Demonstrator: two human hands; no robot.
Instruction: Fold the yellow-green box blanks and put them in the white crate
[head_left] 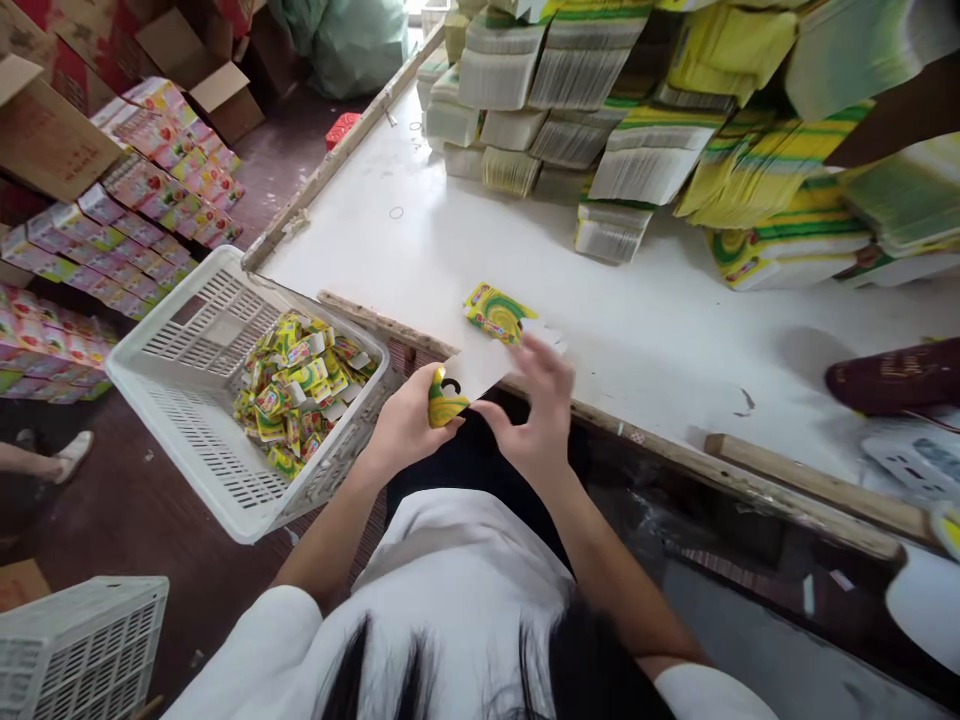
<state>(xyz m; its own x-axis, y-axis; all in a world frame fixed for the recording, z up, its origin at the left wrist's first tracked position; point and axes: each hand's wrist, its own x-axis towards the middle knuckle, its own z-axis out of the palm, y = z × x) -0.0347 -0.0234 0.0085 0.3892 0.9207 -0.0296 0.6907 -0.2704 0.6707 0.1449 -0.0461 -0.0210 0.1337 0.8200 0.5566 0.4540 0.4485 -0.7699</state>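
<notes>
Left hand (409,425) clamped on the yellow-green carton (448,408), right at the table (675,350) edge | Right hand (540,410) blurred, thumb and fingers apart, perhaps brushing the white flap (484,368) | Steady left pinch, light right fingertips should spare the card

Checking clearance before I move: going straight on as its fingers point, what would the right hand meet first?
Probably the yellow carton on the table, just beyond the right hand; blur and depth leave first contact unclear.

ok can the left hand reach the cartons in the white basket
Probably yes: nothing covers the cartons, and the open basket sits beside the left hand, though that hand holds another carton.
</notes>
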